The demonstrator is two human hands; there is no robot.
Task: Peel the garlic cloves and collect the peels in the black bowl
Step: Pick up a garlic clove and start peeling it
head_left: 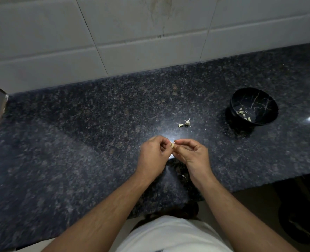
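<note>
**Peeling Partway Done**

The left hand (155,151) and right hand (190,153) both pinch one garlic clove (172,144) above the counter (77,142). Some peels already lie in the black bowl (270,113); loose garlic pieces (185,123) wait nearby.

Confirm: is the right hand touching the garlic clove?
Touching. The head view shows the right hand pinching the garlic clove with its fingertips, while the left hand grips its other side.

Pale garlic clove (172,144) pinched between fingers, peels (243,113) in black bowl (270,113)
</note>
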